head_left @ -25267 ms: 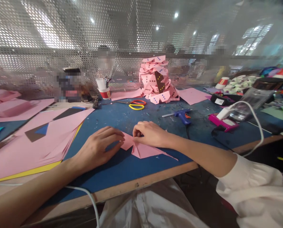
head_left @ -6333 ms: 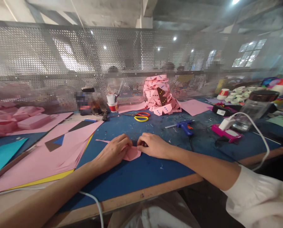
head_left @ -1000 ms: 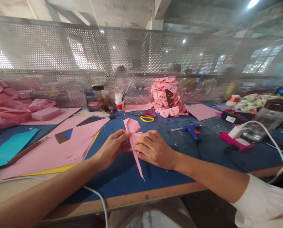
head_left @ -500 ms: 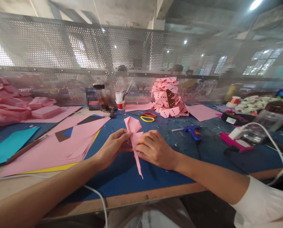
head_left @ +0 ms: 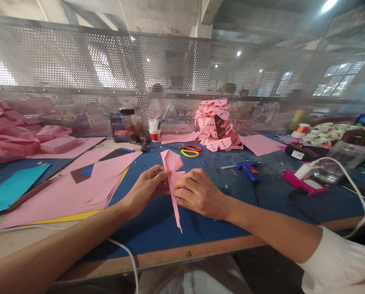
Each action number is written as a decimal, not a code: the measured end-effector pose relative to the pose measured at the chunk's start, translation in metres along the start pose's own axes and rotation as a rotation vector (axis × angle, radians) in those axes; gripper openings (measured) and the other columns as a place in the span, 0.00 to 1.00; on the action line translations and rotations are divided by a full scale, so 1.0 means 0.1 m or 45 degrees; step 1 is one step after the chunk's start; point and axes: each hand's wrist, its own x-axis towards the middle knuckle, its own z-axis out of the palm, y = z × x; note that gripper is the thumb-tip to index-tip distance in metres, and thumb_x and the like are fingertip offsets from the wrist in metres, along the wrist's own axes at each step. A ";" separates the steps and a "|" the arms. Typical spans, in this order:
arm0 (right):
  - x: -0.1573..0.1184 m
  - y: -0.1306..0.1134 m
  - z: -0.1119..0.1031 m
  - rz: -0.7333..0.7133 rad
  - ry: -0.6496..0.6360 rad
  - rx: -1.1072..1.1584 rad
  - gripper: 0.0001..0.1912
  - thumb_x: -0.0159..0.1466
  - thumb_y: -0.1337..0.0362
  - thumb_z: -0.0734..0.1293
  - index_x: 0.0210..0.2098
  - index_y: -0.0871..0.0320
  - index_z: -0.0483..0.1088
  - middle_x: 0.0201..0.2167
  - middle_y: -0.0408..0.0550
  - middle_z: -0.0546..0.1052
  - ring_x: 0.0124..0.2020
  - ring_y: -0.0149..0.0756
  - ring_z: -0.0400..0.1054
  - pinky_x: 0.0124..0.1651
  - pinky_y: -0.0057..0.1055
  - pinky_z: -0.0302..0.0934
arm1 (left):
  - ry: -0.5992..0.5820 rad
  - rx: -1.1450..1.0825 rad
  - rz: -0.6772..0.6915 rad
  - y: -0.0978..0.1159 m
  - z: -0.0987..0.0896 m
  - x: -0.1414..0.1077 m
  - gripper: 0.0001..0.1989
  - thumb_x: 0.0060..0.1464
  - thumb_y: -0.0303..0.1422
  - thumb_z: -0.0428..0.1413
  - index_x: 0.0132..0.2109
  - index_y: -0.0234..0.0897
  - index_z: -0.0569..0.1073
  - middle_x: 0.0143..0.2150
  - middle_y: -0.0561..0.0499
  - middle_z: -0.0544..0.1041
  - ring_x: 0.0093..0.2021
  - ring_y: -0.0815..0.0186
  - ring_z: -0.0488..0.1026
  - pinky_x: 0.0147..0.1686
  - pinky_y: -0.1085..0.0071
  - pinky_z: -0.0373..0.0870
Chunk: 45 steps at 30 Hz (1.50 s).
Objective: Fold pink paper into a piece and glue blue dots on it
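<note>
A folded pink paper piece (head_left: 171, 161), with a wide creased top and a long thin strip hanging down, is held up over the blue mat (head_left: 151, 232). My left hand (head_left: 150, 185) pinches its left edge between thumb and fingers. From the other side my right hand (head_left: 197, 192) is closed on its middle, the curled fingers hiding part of the paper. Just beyond the paper lie scissors (head_left: 191, 152) with red and yellow handles. A blue glue gun (head_left: 248, 169) rests to the right of my right hand.
Pink sheets (head_left: 87, 192) are stacked at left, beside a turquoise sheet (head_left: 15, 188) and a heap of folded pink paper (head_left: 20, 130). Dotted pink paper pieces (head_left: 215, 126) are piled at the back. A magenta power strip (head_left: 304, 183) with a white cable lies right.
The lower tip of the pink paper's strip has swung slightly left and down. Both hands keep their grip in nearly the same place.
</note>
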 end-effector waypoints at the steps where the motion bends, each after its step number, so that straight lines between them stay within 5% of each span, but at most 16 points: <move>1: 0.00 0.00 0.00 -0.002 0.002 0.002 0.10 0.71 0.61 0.61 0.44 0.58 0.72 0.47 0.48 0.77 0.51 0.40 0.63 0.57 0.42 0.52 | -0.006 0.011 0.007 0.00 0.00 0.00 0.13 0.54 0.42 0.62 0.36 0.39 0.70 0.30 0.53 0.74 0.30 0.66 0.74 0.33 0.70 0.75; 22: 0.01 -0.03 0.06 0.047 0.042 -0.002 0.12 0.72 0.59 0.62 0.38 0.59 0.73 0.43 0.48 0.78 0.50 0.39 0.65 0.54 0.41 0.52 | -0.034 0.120 -0.008 0.00 0.08 -0.03 0.15 0.55 0.43 0.61 0.35 0.37 0.68 0.29 0.55 0.75 0.29 0.69 0.73 0.28 0.76 0.72; 33: 0.02 -0.01 0.04 0.269 0.067 -0.036 0.11 0.70 0.58 0.64 0.35 0.57 0.72 0.43 0.46 0.76 0.50 0.40 0.62 0.58 0.43 0.49 | -0.090 0.113 -0.018 -0.02 0.07 -0.03 0.14 0.57 0.43 0.60 0.38 0.37 0.68 0.31 0.52 0.77 0.31 0.66 0.77 0.37 0.66 0.78; 45: 0.03 -0.01 0.04 0.219 0.079 -0.104 0.10 0.70 0.59 0.64 0.37 0.58 0.73 0.43 0.47 0.76 0.49 0.40 0.62 0.58 0.43 0.49 | -0.112 0.097 -0.042 -0.04 0.05 0.00 0.14 0.55 0.41 0.63 0.38 0.36 0.71 0.33 0.51 0.80 0.32 0.65 0.79 0.38 0.67 0.78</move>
